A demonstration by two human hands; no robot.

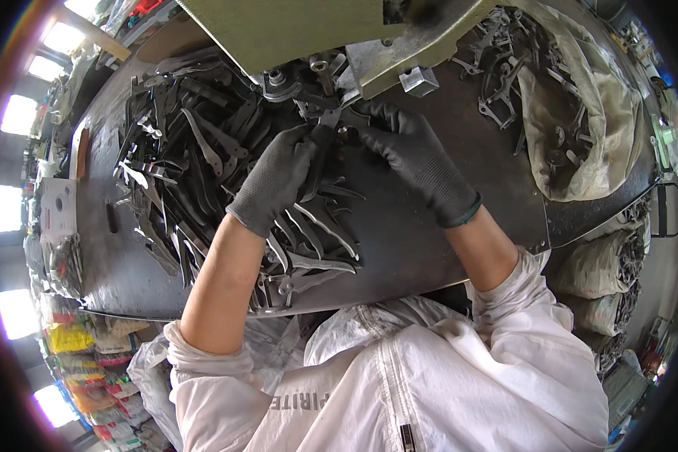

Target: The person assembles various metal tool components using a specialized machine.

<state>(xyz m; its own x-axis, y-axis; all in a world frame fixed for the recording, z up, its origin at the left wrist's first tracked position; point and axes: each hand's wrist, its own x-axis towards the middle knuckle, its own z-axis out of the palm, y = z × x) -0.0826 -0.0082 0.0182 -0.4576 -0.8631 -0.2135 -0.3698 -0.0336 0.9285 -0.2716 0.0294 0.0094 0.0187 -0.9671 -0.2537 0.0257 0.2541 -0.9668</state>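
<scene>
Both my hands wear dark grey work gloves and meet under the head of a green machine. My left hand is closed around a dark, curved metal handle piece, whose bright jaw-like end points up toward the machine. My right hand is closed in a pinch just right of that end, at a small metal part whose kind I cannot make out. Left of and below my left hand lies a heap of similar dark handle pieces. Several silvery handle pieces lie under my left wrist.
A pale cloth sack with metal parts in it stands open at the table's right, with loose silvery parts beside it. The machine's metal block overhangs my right hand. The dark metal table ends near my body. Filled sacks stand at lower right.
</scene>
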